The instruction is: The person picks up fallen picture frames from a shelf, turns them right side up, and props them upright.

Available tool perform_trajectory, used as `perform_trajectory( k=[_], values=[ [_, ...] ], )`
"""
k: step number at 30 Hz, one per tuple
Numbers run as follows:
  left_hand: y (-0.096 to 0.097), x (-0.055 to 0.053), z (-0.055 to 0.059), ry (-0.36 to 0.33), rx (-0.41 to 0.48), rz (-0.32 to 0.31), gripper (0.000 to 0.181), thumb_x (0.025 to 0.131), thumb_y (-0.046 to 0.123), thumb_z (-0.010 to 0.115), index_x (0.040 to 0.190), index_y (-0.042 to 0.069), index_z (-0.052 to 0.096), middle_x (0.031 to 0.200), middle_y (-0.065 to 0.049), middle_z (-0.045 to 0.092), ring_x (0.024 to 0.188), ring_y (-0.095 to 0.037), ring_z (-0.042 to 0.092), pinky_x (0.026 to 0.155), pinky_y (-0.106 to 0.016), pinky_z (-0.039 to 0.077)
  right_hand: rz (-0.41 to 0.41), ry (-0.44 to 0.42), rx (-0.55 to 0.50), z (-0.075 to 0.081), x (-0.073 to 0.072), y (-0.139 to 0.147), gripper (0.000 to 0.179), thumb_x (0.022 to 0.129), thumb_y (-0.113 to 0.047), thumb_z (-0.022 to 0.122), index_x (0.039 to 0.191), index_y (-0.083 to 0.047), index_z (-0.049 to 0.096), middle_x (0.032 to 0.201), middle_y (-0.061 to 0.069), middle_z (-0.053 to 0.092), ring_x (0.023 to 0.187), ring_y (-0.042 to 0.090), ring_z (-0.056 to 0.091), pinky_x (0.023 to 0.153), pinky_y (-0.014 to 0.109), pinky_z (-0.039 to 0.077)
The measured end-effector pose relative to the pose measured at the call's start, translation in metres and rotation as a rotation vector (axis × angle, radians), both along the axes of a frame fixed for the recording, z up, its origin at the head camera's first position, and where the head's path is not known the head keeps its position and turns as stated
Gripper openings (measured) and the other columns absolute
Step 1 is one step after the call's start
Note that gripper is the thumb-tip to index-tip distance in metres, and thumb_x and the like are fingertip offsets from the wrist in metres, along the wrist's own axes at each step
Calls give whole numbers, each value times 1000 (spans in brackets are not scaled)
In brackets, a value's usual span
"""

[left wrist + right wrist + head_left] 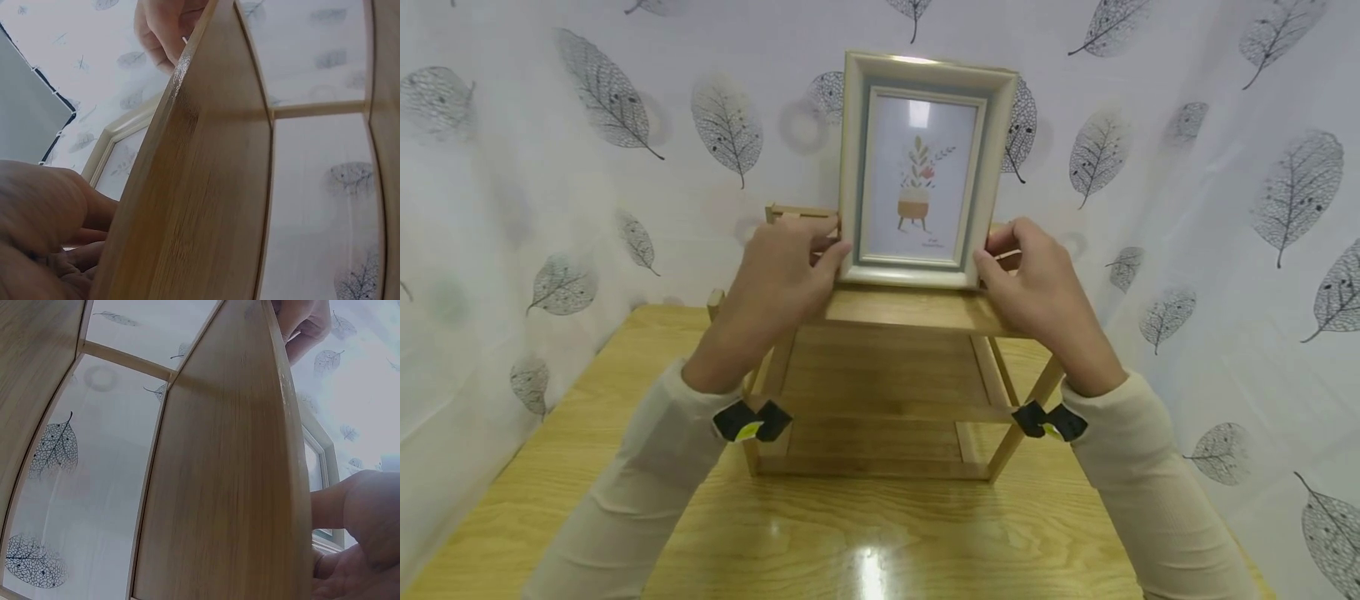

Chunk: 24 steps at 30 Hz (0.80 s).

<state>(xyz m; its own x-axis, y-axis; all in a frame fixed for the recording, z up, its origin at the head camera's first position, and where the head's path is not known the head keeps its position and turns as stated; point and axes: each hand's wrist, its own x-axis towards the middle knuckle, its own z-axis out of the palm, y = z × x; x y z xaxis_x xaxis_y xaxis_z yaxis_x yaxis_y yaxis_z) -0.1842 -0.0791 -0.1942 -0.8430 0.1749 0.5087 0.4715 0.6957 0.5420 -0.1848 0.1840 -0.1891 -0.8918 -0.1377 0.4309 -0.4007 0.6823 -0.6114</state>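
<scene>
A cream picture frame (921,275) with a grey-blue inner border stands upright on the top board of a wooden shelf rack (910,308). Its picture shows a potted plant on legs. My left hand (786,262) pinches the lower left edge, thumb toward the front. At the lower right edge, my right hand (1033,275) grips the frame the same way. From below, the left wrist view shows part of the frame (100,153) behind the board, with my left hand (50,219) beside it. The right wrist view has my right hand (369,525) by the board's edge; the board hides some fingers.
The rack has lower boards (880,375) under the top one and stands on a wood-grain table (820,533). Behind and around hangs a white curtain (685,50) printed with dark leaves. A rail (805,211) rises at the rack's back left.
</scene>
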Motion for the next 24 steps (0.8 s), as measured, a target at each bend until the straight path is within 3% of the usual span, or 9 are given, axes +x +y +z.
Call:
perform_trajectory(
  k=[17,22,24],
  values=[
    [0,0,0,9,-14,14,37,101,16,64,132,-3,62,129,-20,65,114,-31,68,98,-41,54,15,9,-5,-1,0,0,25,101,-15,58,114,6,54,115,21,65,107,39,66,96,48,51],
    [-6,8,5,70,-26,41,38,102,22,63,133,1,63,121,-18,70,107,-30,71,93,-43,56,-9,49,16,2,4,6,31,101,-26,60,115,2,60,115,17,68,105,34,68,92,46,54],
    [-14,15,8,108,-2,44,39,102,24,62,135,2,63,119,-16,71,102,-30,72,90,-43,58,-25,89,24,4,7,13,34,102,-30,61,115,0,63,114,14,69,103,31,68,89,40,56]
  ],
)
